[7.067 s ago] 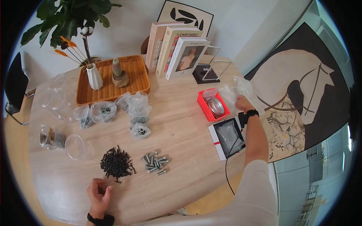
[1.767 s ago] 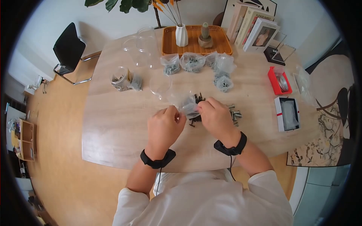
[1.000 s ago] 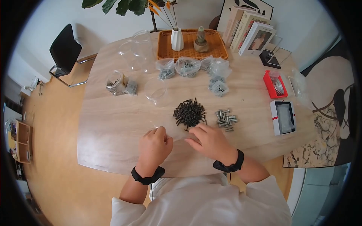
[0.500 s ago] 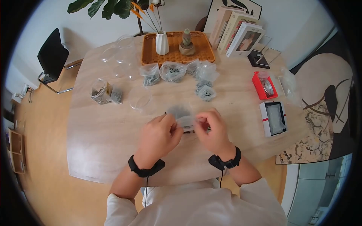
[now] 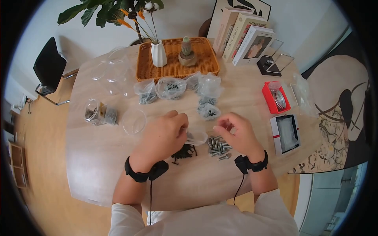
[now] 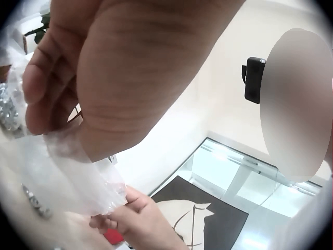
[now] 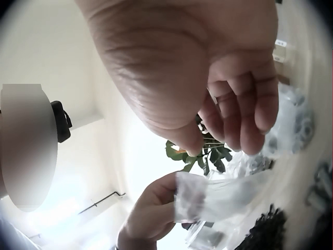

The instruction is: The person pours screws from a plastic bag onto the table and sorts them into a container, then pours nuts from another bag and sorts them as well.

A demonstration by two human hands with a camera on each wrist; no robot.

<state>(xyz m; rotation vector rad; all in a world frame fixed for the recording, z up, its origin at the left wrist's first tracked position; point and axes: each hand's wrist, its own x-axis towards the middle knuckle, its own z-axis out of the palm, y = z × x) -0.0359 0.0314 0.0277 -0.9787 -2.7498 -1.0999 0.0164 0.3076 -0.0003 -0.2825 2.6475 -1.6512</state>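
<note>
My left hand (image 5: pixel 162 135) pinches a clear plastic bag (image 5: pixel 197 137) above the table. In the left wrist view the bag (image 6: pixel 62 179) hangs from its curled fingers and looks flat and thin. To the right, my right hand (image 5: pixel 241 133) hovers beside the bag with its fingers loosely bent; in the right wrist view those fingers are apart from the bag (image 7: pixel 208 197). Below the hands lies a pile of black screws (image 5: pixel 183 153), partly hidden by the left hand and the bag. Silver bolts (image 5: pixel 219 147) lie next to it, near the right hand.
Several filled bags (image 5: pixel 171 87) line the front of a wicker tray (image 5: pixel 204 70). A clear jar (image 5: pixel 93 112) and clear round containers (image 5: pixel 134 121) stand left. A red basket (image 5: pixel 271 103), a white box (image 5: pixel 277 137) and books (image 5: pixel 246 39) are at right.
The right hand first reached by the red basket, then both hands came together over the black screws with a clear bag. Now the right hand has drawn away rightward while the left keeps the bag.
</note>
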